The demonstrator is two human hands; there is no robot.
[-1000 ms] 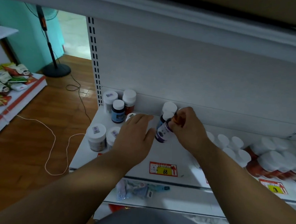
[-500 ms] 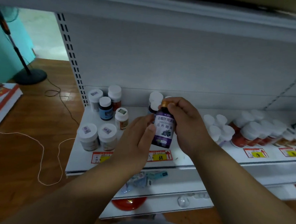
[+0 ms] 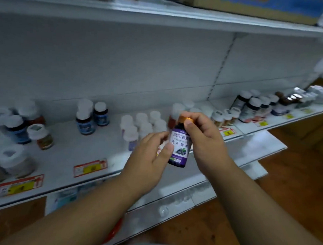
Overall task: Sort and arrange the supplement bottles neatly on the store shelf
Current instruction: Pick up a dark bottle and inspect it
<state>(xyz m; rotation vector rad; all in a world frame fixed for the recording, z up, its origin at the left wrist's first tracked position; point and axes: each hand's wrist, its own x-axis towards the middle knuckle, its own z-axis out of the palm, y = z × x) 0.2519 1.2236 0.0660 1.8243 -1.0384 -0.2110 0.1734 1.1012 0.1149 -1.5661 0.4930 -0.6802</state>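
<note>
Head view, looking down over both forearms at a white shelf [image 3: 63, 160]. Held upright in front of the near shelf edge: a dark bottle [image 3: 180, 144] with a gold cap and a purple label. Gripped by the right hand [image 3: 203, 142] around cap and neck, thumb across the upper front of the label, fingers curled behind and over the cap. Steadied by the left hand [image 3: 151, 155] from the left, thumb pressed on the lower left edge of the label, remaining fingers loosely bent behind the bottle's left side. Bottle base left free below both hands, above the shelf lip.

Printed on the label: white Chinese characters, the lower line readable as 压片糖果, upper line partly hidden by the right thumb; below that, a picture of blueberries.

Behind the hands on the shelf: a group of white-capped bottles [image 3: 141, 125]. Further left, two blue-labelled bottles [image 3: 92, 118], blurred. Far right, dark white-capped bottles [image 3: 252, 107] in rows. Along the near shelf edge, red and yellow price tags [image 3: 89, 168], print too smeared to read.
</note>
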